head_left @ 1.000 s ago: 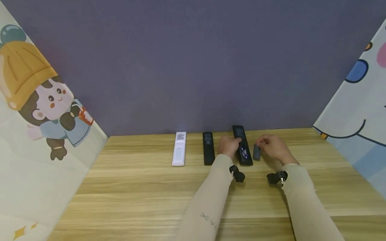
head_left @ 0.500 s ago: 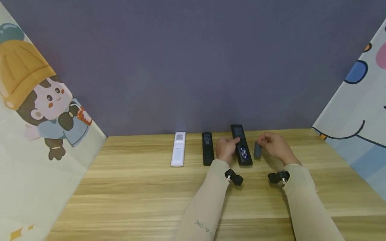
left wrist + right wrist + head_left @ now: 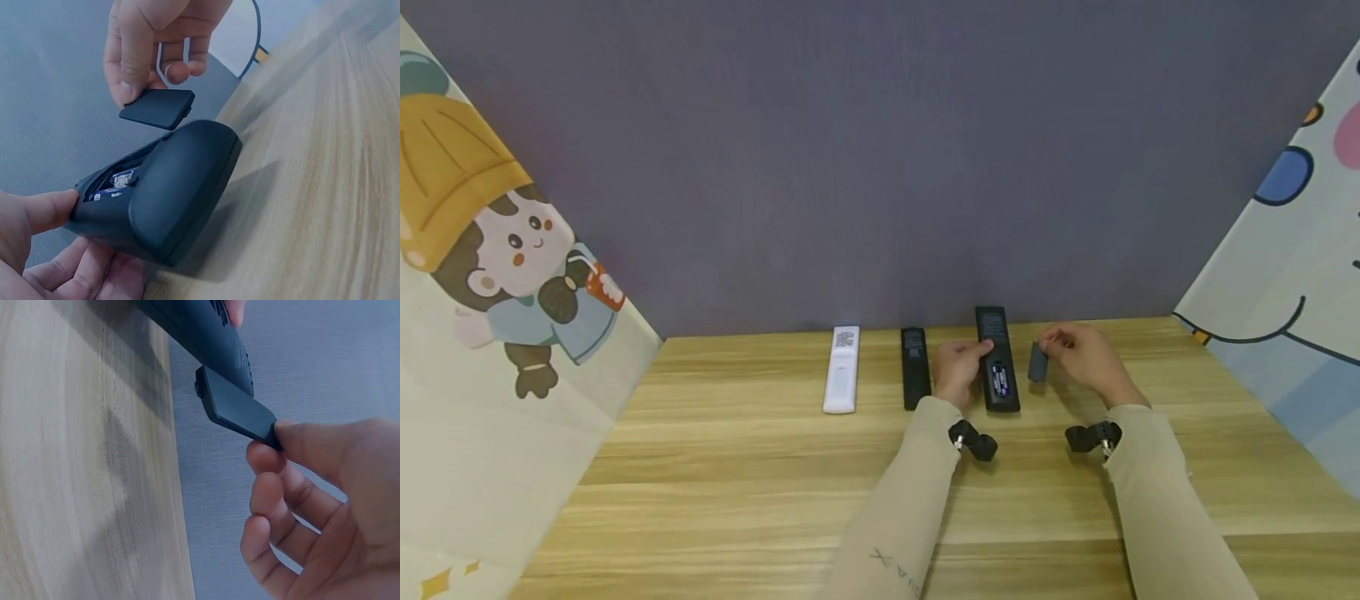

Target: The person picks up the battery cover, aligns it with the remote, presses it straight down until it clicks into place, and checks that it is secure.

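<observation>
My left hand (image 3: 957, 367) grips a black remote control (image 3: 996, 350) by its left side, thumb on the back face and fingers underneath. The remote's back faces up, and in its uncovered compartment lie batteries (image 3: 122, 180) with blue and silver wrapping. To the right, my right hand (image 3: 1082, 358) pinches a dark battery cover (image 3: 1037, 362) at one end between thumb and forefinger. In the right wrist view the cover (image 3: 237, 406) shows small tabs at its far end. It is held apart from the remote, just to its right in the head view.
A smaller black remote (image 3: 915, 367) and a white remote (image 3: 842, 371) lie back side up to the left on the wooden table (image 3: 737, 483). A dark grey panel (image 3: 880, 167) stands behind the table. Cartoon-printed panels (image 3: 550, 350) flank both sides.
The black remote has turned slightly and its open battery compartment shows more fully. My right hand has raised the battery cover a little, away from the table. Both hands keep their grips.
</observation>
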Demonstrator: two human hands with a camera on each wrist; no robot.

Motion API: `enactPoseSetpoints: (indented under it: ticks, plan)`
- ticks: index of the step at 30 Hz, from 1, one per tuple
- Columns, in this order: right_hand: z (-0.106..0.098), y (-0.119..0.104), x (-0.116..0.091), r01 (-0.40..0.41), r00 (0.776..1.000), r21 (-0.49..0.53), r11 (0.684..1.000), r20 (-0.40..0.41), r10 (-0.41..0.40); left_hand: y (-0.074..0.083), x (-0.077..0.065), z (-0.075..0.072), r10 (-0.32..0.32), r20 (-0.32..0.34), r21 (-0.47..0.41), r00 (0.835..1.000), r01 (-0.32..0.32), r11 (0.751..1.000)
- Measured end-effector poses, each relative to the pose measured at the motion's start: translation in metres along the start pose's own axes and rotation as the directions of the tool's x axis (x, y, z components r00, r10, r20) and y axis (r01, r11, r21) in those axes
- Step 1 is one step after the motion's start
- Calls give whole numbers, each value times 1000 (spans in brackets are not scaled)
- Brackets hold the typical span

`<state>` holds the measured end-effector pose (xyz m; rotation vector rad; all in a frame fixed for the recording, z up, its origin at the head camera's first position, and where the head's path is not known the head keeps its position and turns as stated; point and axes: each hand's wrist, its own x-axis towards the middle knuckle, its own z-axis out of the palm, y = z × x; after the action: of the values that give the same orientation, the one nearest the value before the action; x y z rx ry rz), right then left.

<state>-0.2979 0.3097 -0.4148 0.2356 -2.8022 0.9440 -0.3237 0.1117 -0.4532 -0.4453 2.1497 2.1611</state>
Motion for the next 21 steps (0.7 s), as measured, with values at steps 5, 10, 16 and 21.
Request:
enactPoseSetpoints:
  ticks: [5, 10, 16, 21]
  plan:
    - [-1, -2, 0, -17, 1000, 0, 1000, 7, 17, -1, 0, 0, -2, 7, -11, 1000, 2, 1000]
    - [-2, -2, -1, -22, 1000, 10, 1000, 13, 22, -1, -2, 0, 6, 22, -21, 1000, -5, 1000]
    - [-3, -3, -1, -27, 999, 30, 999, 24, 26, 1, -4, -1, -7, 26, -27, 1000, 7, 1000]
    - [-2, -5, 0, -32, 999, 37, 999, 19, 32, 2, -4, -1, -23, 26, -52, 999, 24, 998]
